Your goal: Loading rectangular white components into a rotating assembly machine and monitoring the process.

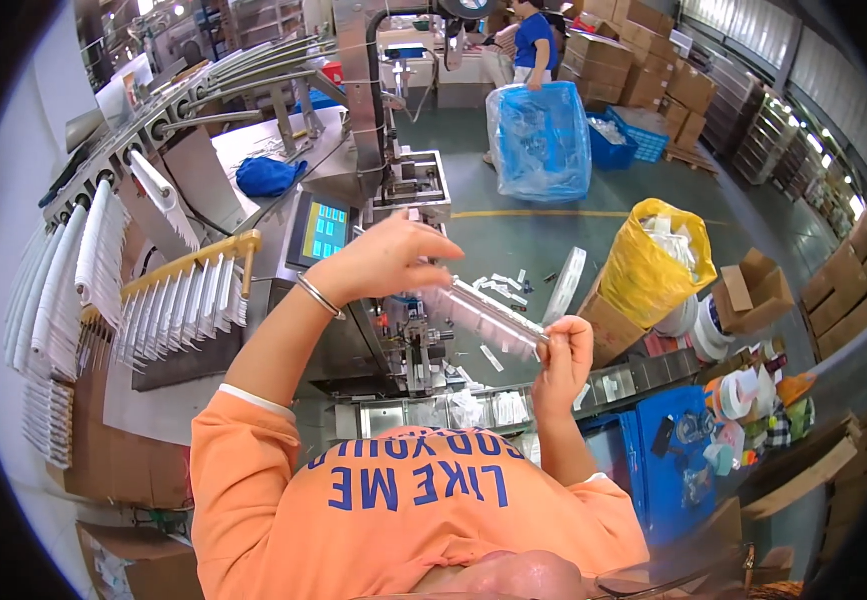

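Note:
A thin bar with a row of translucent, blurred strips (pixel 494 322) hangs at a slant in front of my chest. Its lower right end is pinched between the thumb and fingers of my right hand (pixel 562 362). My left hand (pixel 391 256), with a metal bangle at the wrist, hovers by the bar's upper left end. Its fingers are stretched and apart, and whether the tips touch the bar I cannot tell. Behind and below my left hand stands a metal machine (pixel 416 345), partly hidden by the hand. A touch screen (pixel 325 230) is mounted beside that wrist.
White strips hang from a wooden rack (pixel 194 262) and from a curved metal rail (pixel 119 150) at left. A metal conveyor (pixel 609 385) crosses before me. To the right stand a yellow bag (pixel 654 275) and a blue bin (pixel 676 450). A person in blue (pixel 534 45) handles a blue crate (pixel 542 145).

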